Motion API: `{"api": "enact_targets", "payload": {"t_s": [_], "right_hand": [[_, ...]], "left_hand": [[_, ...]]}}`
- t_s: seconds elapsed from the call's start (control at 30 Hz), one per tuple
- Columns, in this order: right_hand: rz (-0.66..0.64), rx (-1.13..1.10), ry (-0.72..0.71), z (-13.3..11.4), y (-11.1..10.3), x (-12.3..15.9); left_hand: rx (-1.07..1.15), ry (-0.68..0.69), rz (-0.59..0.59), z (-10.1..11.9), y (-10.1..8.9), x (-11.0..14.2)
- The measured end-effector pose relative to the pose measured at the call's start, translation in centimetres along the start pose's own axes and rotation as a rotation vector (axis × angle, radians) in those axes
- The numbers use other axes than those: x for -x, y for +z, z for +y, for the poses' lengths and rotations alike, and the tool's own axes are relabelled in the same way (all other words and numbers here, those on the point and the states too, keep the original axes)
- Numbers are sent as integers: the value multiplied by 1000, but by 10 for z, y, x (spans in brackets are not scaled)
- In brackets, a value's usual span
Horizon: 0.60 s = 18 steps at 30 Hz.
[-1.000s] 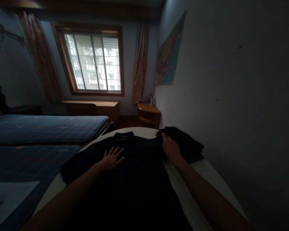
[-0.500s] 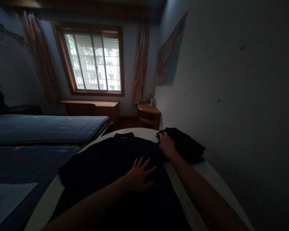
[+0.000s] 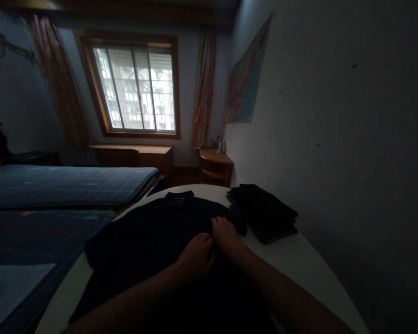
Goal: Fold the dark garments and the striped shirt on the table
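Observation:
A dark button-up shirt (image 3: 139,241) lies spread over a pale round-edged table (image 3: 320,283), its collar towards the far edge. On the right half of its front, my left hand (image 3: 197,255) is closed with the fingers curled into the cloth. Just beyond and to the right, almost touching it, my right hand (image 3: 225,235) also has its fingers bent down on the shirt. The fingertips of both are partly lost in the dark fabric. To the right of the shirt's sleeve sits a stack of folded dark clothes (image 3: 264,211).
Close along the right side stands a white wall (image 3: 334,185) with a map (image 3: 247,74) on it. Left of the table are beds with blue plaid mattresses (image 3: 66,185). A corner shelf (image 3: 216,157) and a desk (image 3: 149,149) stand by the window (image 3: 135,88).
My right hand has come off the folded stack's edge and moved left and nearer onto the shirt. My left hand, spread flat before, has curled its fingers into the cloth.

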State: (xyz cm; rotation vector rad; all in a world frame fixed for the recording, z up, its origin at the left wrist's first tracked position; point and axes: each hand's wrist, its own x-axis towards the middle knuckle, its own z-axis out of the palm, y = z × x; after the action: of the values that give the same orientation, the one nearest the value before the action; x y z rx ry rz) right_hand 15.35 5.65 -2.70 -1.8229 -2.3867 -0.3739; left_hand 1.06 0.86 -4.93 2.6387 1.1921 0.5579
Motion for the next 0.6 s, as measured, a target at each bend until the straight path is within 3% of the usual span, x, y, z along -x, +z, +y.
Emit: {"api": "enact_targets", "payload": {"t_s": [0.1,0.23,0.43,0.6], "right_hand": [[54,-72,-80,-6,13,22],[93,-217,-112,-3,14,54],[24,-302,-78,5,0,81],[-35,-382,-118,10,-2,86]], "left_hand": [[-37,-152,115,-11,0,-2],[-85,-178,197,-41,-7,-13],[-204,-229,91,-95,-19,-58],[-248,-309,-31,-123,-10,-88]]}}
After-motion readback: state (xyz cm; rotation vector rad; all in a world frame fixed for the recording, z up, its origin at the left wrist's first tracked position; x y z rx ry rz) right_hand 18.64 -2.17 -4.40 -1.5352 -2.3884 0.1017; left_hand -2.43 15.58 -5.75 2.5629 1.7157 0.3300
